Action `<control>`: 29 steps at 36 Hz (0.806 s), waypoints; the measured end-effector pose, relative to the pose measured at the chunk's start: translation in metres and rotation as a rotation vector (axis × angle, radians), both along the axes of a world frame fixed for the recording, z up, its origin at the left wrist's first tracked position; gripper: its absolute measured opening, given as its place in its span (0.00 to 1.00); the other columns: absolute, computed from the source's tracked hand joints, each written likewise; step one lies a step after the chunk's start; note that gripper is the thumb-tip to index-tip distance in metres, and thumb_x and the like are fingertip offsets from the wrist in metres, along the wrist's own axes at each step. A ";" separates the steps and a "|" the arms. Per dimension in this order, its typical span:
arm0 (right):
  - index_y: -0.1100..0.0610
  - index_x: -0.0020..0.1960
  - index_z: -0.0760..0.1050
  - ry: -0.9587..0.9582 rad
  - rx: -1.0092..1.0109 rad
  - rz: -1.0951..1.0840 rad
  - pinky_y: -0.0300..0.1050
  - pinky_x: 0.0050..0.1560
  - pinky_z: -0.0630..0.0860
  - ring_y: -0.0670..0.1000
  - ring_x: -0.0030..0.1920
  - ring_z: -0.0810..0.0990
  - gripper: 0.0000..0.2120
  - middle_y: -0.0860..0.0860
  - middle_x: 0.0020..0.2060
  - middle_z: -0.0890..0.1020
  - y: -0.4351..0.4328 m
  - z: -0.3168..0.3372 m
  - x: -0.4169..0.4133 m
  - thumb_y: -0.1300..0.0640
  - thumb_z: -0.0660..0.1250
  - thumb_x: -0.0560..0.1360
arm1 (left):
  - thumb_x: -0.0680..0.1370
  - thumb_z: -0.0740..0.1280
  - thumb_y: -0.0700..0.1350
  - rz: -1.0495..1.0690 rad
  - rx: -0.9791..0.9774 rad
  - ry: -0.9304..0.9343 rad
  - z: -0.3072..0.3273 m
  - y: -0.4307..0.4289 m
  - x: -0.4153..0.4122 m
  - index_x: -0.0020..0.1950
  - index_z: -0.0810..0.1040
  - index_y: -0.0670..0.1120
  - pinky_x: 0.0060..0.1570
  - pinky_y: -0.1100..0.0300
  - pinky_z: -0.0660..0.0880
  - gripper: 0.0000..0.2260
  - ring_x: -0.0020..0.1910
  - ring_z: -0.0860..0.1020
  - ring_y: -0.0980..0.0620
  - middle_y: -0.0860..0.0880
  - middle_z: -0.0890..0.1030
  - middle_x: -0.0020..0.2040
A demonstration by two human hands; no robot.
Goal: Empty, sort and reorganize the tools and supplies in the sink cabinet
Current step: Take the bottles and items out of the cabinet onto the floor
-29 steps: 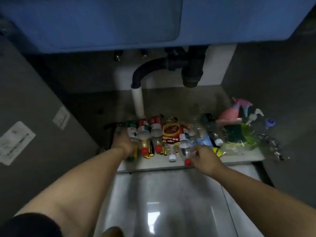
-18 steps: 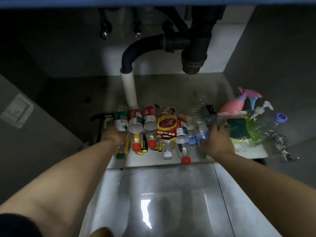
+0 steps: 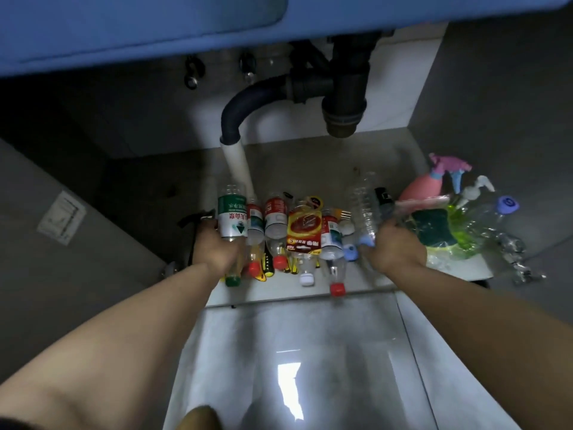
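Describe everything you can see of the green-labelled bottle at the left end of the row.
The green-labelled bottle is clear plastic, with a green and white label bearing red characters and a green cap. It lies at the left end of the row on the cabinet floor, base toward the back and cap toward the camera. The left hand grips it just below the label, hiding the neck. A neighbouring bottle sits close beside it. Whether it is lifted cannot be told.

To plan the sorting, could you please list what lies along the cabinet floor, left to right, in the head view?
Hammer → green-label bottle → yellow-label bottle → clear ribbed bottle → pink spray bottle → blue-capped bottle.
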State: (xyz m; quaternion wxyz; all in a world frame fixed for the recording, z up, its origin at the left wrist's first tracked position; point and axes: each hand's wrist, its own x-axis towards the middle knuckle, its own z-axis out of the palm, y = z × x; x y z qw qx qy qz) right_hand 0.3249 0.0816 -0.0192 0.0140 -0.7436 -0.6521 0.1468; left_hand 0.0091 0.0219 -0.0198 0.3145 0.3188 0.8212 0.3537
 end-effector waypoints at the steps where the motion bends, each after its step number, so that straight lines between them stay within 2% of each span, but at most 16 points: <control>1: 0.56 0.61 0.73 0.033 -0.020 0.026 0.48 0.48 0.79 0.59 0.53 0.82 0.30 0.57 0.53 0.82 -0.003 0.011 0.006 0.36 0.72 0.69 | 0.70 0.79 0.44 -0.013 0.021 -0.015 0.006 -0.003 0.008 0.61 0.77 0.48 0.56 0.43 0.81 0.21 0.51 0.84 0.44 0.46 0.84 0.54; 3: 0.52 0.54 0.77 0.125 -0.062 0.095 0.47 0.46 0.79 0.58 0.49 0.83 0.22 0.55 0.50 0.84 -0.010 0.035 0.023 0.38 0.71 0.68 | 0.69 0.79 0.44 -0.046 0.066 -0.049 0.020 -0.008 0.028 0.61 0.77 0.48 0.51 0.46 0.83 0.22 0.49 0.84 0.45 0.46 0.85 0.53; 5: 0.49 0.53 0.77 0.227 -0.078 0.145 0.47 0.47 0.79 0.56 0.46 0.82 0.17 0.52 0.49 0.84 -0.019 0.056 0.044 0.41 0.71 0.68 | 0.70 0.79 0.43 -0.102 0.109 -0.076 0.034 -0.015 0.053 0.65 0.75 0.48 0.40 0.56 0.82 0.25 0.45 0.84 0.53 0.49 0.84 0.53; 7: 0.49 0.59 0.75 0.252 -0.083 0.185 0.45 0.47 0.75 0.56 0.49 0.81 0.21 0.52 0.52 0.83 -0.032 0.073 0.068 0.45 0.73 0.69 | 0.71 0.79 0.41 -0.157 0.167 -0.138 0.045 -0.027 0.085 0.67 0.73 0.48 0.28 0.66 0.77 0.27 0.37 0.83 0.63 0.54 0.83 0.48; 8: 0.51 0.60 0.75 0.238 -0.098 0.195 0.44 0.46 0.73 0.56 0.51 0.80 0.22 0.51 0.53 0.82 -0.040 0.080 0.082 0.46 0.73 0.69 | 0.71 0.78 0.39 -0.196 0.198 -0.173 0.048 -0.034 0.103 0.67 0.71 0.47 0.26 0.69 0.75 0.28 0.35 0.82 0.66 0.55 0.81 0.47; 10: 0.53 0.57 0.75 0.233 -0.166 0.188 0.47 0.46 0.76 0.55 0.48 0.81 0.20 0.52 0.50 0.82 -0.060 0.090 0.110 0.47 0.74 0.69 | 0.72 0.78 0.38 -0.301 0.204 -0.227 0.053 -0.053 0.137 0.69 0.69 0.46 0.36 0.69 0.78 0.29 0.40 0.82 0.65 0.53 0.81 0.50; 12: 0.54 0.52 0.75 0.295 -0.294 0.166 0.53 0.43 0.82 0.52 0.41 0.83 0.14 0.54 0.43 0.83 -0.084 0.098 0.142 0.50 0.74 0.71 | 0.73 0.77 0.38 -0.428 0.140 -0.297 0.054 -0.074 0.172 0.70 0.69 0.45 0.45 0.64 0.78 0.28 0.48 0.82 0.58 0.48 0.82 0.56; 15: 0.52 0.44 0.71 0.308 -0.475 0.186 0.46 0.33 0.79 0.44 0.28 0.80 0.09 0.50 0.34 0.81 -0.108 0.105 0.174 0.53 0.72 0.75 | 0.75 0.76 0.40 -0.552 -0.008 -0.452 0.047 -0.096 0.207 0.70 0.70 0.49 0.44 0.58 0.81 0.26 0.50 0.83 0.53 0.50 0.83 0.57; 17: 0.52 0.40 0.69 0.298 -0.564 0.166 0.43 0.31 0.75 0.45 0.25 0.78 0.11 0.48 0.24 0.80 -0.125 0.103 0.193 0.53 0.70 0.76 | 0.75 0.76 0.42 -0.620 -0.149 -0.556 0.037 -0.111 0.230 0.68 0.70 0.53 0.47 0.50 0.84 0.25 0.49 0.85 0.52 0.52 0.84 0.53; 19: 0.55 0.40 0.70 0.302 -0.613 0.119 0.41 0.29 0.72 0.50 0.23 0.75 0.11 0.48 0.20 0.77 -0.140 0.088 0.211 0.53 0.70 0.76 | 0.73 0.78 0.43 -0.655 -0.268 -0.638 0.020 -0.122 0.251 0.67 0.71 0.54 0.43 0.50 0.85 0.27 0.46 0.86 0.51 0.50 0.85 0.53; 21: 0.56 0.42 0.73 0.318 -0.643 0.057 0.43 0.29 0.71 0.53 0.27 0.75 0.10 0.50 0.23 0.77 -0.150 0.065 0.224 0.52 0.70 0.76 | 0.71 0.80 0.44 -0.666 -0.349 -0.686 0.000 -0.129 0.267 0.66 0.72 0.53 0.43 0.51 0.84 0.28 0.48 0.87 0.50 0.48 0.85 0.54; 23: 0.58 0.48 0.74 0.336 -0.664 -0.003 0.47 0.32 0.76 0.55 0.33 0.78 0.11 0.54 0.32 0.80 -0.156 0.034 0.231 0.50 0.71 0.75 | 0.71 0.80 0.46 -0.664 -0.402 -0.689 -0.020 -0.135 0.280 0.66 0.73 0.52 0.47 0.48 0.84 0.27 0.50 0.86 0.48 0.47 0.85 0.55; 26: 0.57 0.60 0.70 0.298 -0.616 -0.090 0.51 0.45 0.80 0.56 0.45 0.82 0.23 0.58 0.49 0.81 -0.159 -0.017 0.233 0.46 0.73 0.73 | 0.72 0.79 0.47 -0.614 -0.436 -0.688 -0.051 -0.137 0.295 0.66 0.72 0.49 0.45 0.50 0.83 0.26 0.52 0.85 0.45 0.46 0.83 0.58; 29: 0.59 0.62 0.68 0.268 -0.470 -0.143 0.51 0.55 0.78 0.58 0.54 0.80 0.26 0.58 0.56 0.79 -0.162 -0.061 0.228 0.46 0.73 0.73 | 0.74 0.78 0.46 -0.544 -0.447 -0.690 -0.077 -0.136 0.306 0.65 0.72 0.46 0.44 0.49 0.82 0.24 0.55 0.83 0.43 0.45 0.81 0.59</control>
